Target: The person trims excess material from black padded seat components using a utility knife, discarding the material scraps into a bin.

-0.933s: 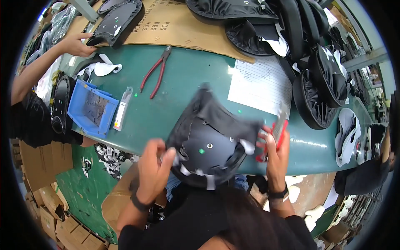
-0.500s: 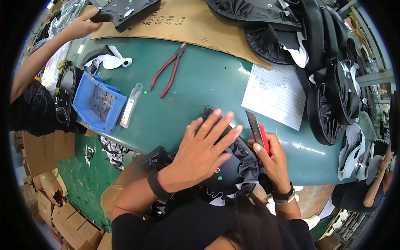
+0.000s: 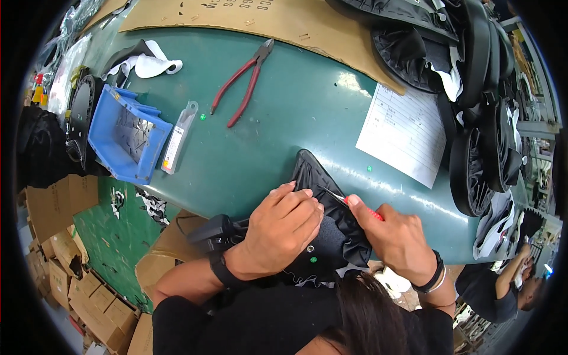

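A black padded piece (image 3: 331, 235) with a gathered black cover lies at the table's near edge, right before my body. Its narrow end points away from me, and metal eyelets and a green dot show on its flat face. My left hand (image 3: 285, 223) is closed with curled fingers on the cover's edge at the left. In my right hand (image 3: 401, 238) is a red utility knife (image 3: 376, 215), its handle mostly hidden by the fingers. The knife's blade points left, low over the gathered cover near my left fingertips; whether it touches is too fine to tell.
Red-handled cutting pliers (image 3: 255, 74) lie beyond the work. At left are a blue bin (image 3: 109, 155) of small metal pieces and a clear plastic case (image 3: 179, 139). A paper form (image 3: 402, 139) and stacked black padded pieces (image 3: 470, 171) occupy the right. Cardboard (image 3: 236, 16) covers the far side.
My left hand has gone from spread flat to curled on the cover. My right hand has brought the knife down and left onto the padded piece. The other person's hand at upper left has left view.
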Demonstrator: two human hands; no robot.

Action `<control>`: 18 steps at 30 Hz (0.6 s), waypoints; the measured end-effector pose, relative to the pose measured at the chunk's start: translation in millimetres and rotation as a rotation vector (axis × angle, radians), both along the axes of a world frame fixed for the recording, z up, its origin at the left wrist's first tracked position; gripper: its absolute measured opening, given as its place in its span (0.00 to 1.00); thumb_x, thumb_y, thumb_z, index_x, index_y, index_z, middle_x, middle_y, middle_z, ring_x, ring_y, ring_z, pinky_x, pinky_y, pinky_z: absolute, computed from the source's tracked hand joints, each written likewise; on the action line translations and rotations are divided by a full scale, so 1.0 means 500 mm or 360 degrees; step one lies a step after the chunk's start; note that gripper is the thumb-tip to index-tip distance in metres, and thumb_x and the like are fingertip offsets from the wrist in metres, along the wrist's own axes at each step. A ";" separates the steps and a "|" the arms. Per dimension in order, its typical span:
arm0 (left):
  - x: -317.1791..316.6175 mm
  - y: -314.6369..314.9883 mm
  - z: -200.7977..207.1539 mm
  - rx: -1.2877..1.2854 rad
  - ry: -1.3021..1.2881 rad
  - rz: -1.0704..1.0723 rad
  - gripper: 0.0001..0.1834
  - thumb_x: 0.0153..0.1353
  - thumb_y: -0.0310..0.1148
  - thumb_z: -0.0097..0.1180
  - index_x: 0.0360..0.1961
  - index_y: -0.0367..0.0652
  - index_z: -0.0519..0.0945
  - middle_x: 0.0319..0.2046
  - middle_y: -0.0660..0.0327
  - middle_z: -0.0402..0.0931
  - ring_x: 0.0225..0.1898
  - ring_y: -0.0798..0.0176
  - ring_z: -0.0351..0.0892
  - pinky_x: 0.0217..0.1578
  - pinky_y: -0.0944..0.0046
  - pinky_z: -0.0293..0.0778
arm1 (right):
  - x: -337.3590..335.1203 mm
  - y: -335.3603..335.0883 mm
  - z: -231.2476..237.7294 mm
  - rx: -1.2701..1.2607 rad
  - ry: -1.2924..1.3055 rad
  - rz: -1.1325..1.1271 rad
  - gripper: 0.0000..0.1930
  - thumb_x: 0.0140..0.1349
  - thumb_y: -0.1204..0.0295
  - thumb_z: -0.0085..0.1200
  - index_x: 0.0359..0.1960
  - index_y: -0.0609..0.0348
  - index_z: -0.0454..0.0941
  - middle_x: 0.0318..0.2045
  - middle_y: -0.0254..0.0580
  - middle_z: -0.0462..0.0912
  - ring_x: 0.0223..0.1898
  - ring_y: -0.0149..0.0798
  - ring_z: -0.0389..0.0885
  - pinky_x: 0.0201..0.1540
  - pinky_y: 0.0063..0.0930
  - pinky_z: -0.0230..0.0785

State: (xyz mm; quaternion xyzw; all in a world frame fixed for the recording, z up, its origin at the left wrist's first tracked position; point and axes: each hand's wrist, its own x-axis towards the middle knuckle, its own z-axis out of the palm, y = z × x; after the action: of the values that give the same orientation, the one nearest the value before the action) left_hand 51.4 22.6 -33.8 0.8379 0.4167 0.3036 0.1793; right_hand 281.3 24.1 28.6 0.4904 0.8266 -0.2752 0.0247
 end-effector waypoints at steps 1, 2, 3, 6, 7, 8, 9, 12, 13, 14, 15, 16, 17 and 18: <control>-0.001 0.001 0.002 0.0001 0.0020 0.0006 0.13 0.44 0.26 0.68 0.35 0.39 0.83 0.36 0.63 0.79 0.46 0.60 0.78 0.50 0.53 0.74 | 0.005 -0.007 0.001 -0.0016 -0.0027 0.0028 0.32 0.58 0.77 0.54 0.67 0.43 0.66 0.22 0.49 0.69 0.17 0.49 0.72 0.21 0.40 0.67; -0.003 0.002 0.004 -0.0006 0.0009 -0.0002 0.13 0.44 0.26 0.68 0.35 0.39 0.83 0.36 0.63 0.79 0.46 0.60 0.78 0.50 0.53 0.74 | 0.014 -0.022 0.003 -0.0024 -0.0037 0.0020 0.32 0.58 0.77 0.54 0.67 0.43 0.66 0.22 0.49 0.69 0.17 0.49 0.72 0.21 0.40 0.67; -0.007 -0.001 0.010 -0.0007 0.0076 0.0010 0.12 0.45 0.27 0.67 0.34 0.40 0.83 0.37 0.63 0.79 0.46 0.61 0.78 0.49 0.54 0.72 | 0.030 -0.043 0.005 -0.0074 -0.0005 -0.0021 0.32 0.58 0.77 0.54 0.66 0.44 0.66 0.22 0.49 0.69 0.17 0.49 0.72 0.20 0.40 0.66; -0.012 0.007 0.034 -0.0013 0.0222 -0.0059 0.11 0.46 0.28 0.66 0.33 0.40 0.82 0.39 0.64 0.78 0.47 0.62 0.77 0.48 0.55 0.68 | 0.070 -0.120 0.015 -0.0127 -0.0036 -0.0138 0.30 0.58 0.78 0.54 0.65 0.46 0.68 0.21 0.50 0.69 0.17 0.49 0.72 0.20 0.40 0.65; -0.011 0.017 0.044 -0.0011 0.0317 -0.0119 0.10 0.46 0.28 0.65 0.32 0.41 0.81 0.40 0.64 0.78 0.48 0.62 0.77 0.48 0.56 0.66 | 0.076 -0.137 0.016 -0.0122 -0.0083 -0.0194 0.29 0.58 0.78 0.53 0.64 0.48 0.69 0.21 0.50 0.69 0.17 0.49 0.72 0.20 0.40 0.65; -0.005 0.037 0.052 0.0012 0.0312 -0.0230 0.08 0.46 0.28 0.62 0.30 0.42 0.79 0.41 0.64 0.76 0.50 0.62 0.76 0.49 0.55 0.64 | 0.078 -0.145 0.013 -0.0033 -0.0071 -0.0199 0.28 0.58 0.77 0.55 0.62 0.49 0.71 0.21 0.48 0.70 0.17 0.48 0.73 0.20 0.40 0.65; 0.001 0.056 0.055 0.0058 0.0314 -0.0401 0.08 0.47 0.30 0.59 0.30 0.42 0.78 0.39 0.64 0.75 0.47 0.62 0.75 0.47 0.57 0.64 | 0.077 -0.146 0.015 -0.0037 -0.0073 -0.0210 0.28 0.58 0.77 0.55 0.62 0.49 0.71 0.21 0.48 0.70 0.17 0.48 0.73 0.20 0.40 0.65; 0.024 0.073 0.047 0.0044 0.0410 -0.0587 0.09 0.47 0.31 0.57 0.31 0.42 0.77 0.37 0.64 0.75 0.44 0.62 0.74 0.44 0.59 0.64 | 0.077 -0.125 0.024 0.0009 -0.0047 -0.0222 0.28 0.57 0.77 0.57 0.62 0.47 0.71 0.22 0.46 0.72 0.17 0.47 0.73 0.20 0.39 0.64; 0.027 0.080 0.047 0.0038 0.0463 -0.0657 0.08 0.50 0.32 0.58 0.32 0.43 0.77 0.37 0.64 0.74 0.42 0.63 0.73 0.43 0.59 0.63 | 0.080 -0.119 0.026 -0.0016 -0.0047 -0.0216 0.29 0.57 0.76 0.57 0.62 0.45 0.71 0.22 0.45 0.72 0.17 0.47 0.73 0.19 0.38 0.64; 0.029 0.085 0.047 0.0032 0.0518 -0.0725 0.07 0.52 0.33 0.58 0.32 0.44 0.77 0.36 0.65 0.74 0.39 0.63 0.73 0.42 0.59 0.62 | 0.082 -0.115 0.028 -0.0042 -0.0047 -0.0209 0.29 0.57 0.76 0.58 0.63 0.44 0.71 0.21 0.44 0.72 0.17 0.47 0.73 0.19 0.38 0.64; 0.029 0.091 0.034 0.0033 0.0525 -0.0725 0.07 0.52 0.33 0.58 0.32 0.44 0.77 0.36 0.65 0.74 0.39 0.63 0.73 0.42 0.59 0.62 | 0.084 -0.113 0.028 -0.0040 -0.0040 -0.0210 0.29 0.57 0.76 0.58 0.63 0.44 0.71 0.21 0.44 0.72 0.17 0.47 0.73 0.19 0.38 0.64; 0.024 0.095 0.013 -0.0153 0.0121 -0.0768 0.06 0.55 0.34 0.58 0.31 0.45 0.76 0.34 0.65 0.73 0.37 0.63 0.72 0.41 0.58 0.61 | 0.085 -0.114 0.028 -0.0095 -0.0045 -0.0232 0.29 0.57 0.76 0.58 0.63 0.43 0.70 0.20 0.43 0.72 0.17 0.46 0.73 0.19 0.38 0.63; 0.016 0.099 0.002 -0.0341 -0.0284 -0.0800 0.07 0.58 0.36 0.58 0.30 0.45 0.76 0.31 0.64 0.73 0.34 0.63 0.71 0.41 0.57 0.61 | 0.086 -0.113 0.027 -0.0152 -0.0048 -0.0253 0.30 0.58 0.75 0.57 0.64 0.42 0.70 0.19 0.42 0.71 0.16 0.46 0.73 0.19 0.38 0.63; 0.004 0.105 0.005 -0.0350 -0.0284 -0.0814 0.07 0.58 0.36 0.58 0.30 0.45 0.76 0.31 0.64 0.73 0.34 0.63 0.71 0.41 0.57 0.61 | 0.086 -0.113 0.025 -0.0160 -0.0048 -0.0268 0.30 0.58 0.75 0.57 0.64 0.42 0.70 0.19 0.42 0.71 0.16 0.46 0.73 0.19 0.38 0.63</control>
State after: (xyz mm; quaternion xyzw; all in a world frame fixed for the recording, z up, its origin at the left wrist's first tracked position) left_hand 53.5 75.2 -31.5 0.8613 0.2048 0.2741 0.3756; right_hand 324.3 -32.3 41.3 0.5605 0.7671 -0.3099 0.0384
